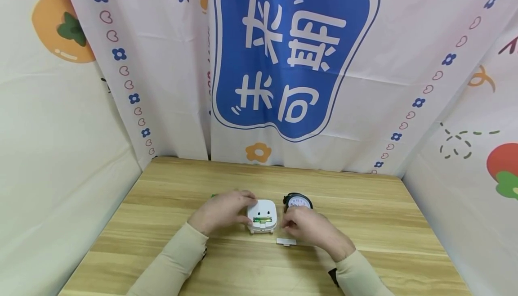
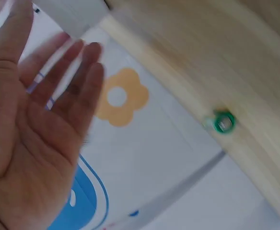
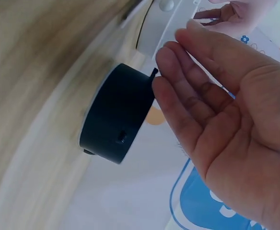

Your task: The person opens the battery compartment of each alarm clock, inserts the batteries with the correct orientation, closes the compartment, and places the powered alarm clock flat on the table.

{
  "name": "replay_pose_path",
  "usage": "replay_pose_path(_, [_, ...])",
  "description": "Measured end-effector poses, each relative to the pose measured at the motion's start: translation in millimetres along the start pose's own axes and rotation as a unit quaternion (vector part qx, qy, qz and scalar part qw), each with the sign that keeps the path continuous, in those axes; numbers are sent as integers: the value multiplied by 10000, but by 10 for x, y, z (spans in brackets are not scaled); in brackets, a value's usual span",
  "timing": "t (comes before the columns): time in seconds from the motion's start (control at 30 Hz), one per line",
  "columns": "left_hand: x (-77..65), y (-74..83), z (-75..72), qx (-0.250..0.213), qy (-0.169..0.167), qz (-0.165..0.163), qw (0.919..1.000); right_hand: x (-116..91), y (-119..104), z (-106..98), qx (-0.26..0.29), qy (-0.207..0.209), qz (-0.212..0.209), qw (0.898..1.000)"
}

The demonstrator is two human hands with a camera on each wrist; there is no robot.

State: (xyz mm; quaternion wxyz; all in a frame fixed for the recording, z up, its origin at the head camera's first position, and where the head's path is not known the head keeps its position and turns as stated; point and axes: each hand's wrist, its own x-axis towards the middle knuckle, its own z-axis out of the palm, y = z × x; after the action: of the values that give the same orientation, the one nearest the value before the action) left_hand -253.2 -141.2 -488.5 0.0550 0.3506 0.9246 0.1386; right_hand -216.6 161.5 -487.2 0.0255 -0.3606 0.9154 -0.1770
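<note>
A small white device (image 1: 263, 207) on short feet, maybe a clock, sits on the table, an uncovered battery slot toward me. A green and gold battery (image 1: 262, 220) shows in the slot. My left hand (image 1: 224, 210) is at the device's left side, thumb and fingers spread around that edge; its fingers are nearly straight in the left wrist view. To the right, my right hand (image 1: 309, 226) hovers between the device and a round black clock (image 1: 297, 200), fingers loosely bent, nothing visible between them. A white battery cover (image 1: 286, 242) lies just below that hand.
A small green round-ended thing (image 2: 224, 122) rests on the wood beyond my left hand, mostly hidden in the head view. The wooden table (image 1: 194, 179) ends at printed cloth curtains (image 1: 178, 84) behind and on both sides.
</note>
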Motion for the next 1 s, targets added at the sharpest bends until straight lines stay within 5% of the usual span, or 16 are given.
replay_pose_path(0.27, [2, -96, -52, 300, -34, 744, 9968, -66, -107, -47, -295, -486, 171, 9982])
replay_pose_path(1.0, [-12, -40, -19, -87, -87, 533, 9985, -71, -195, 125, -876, -535, 198, 9945])
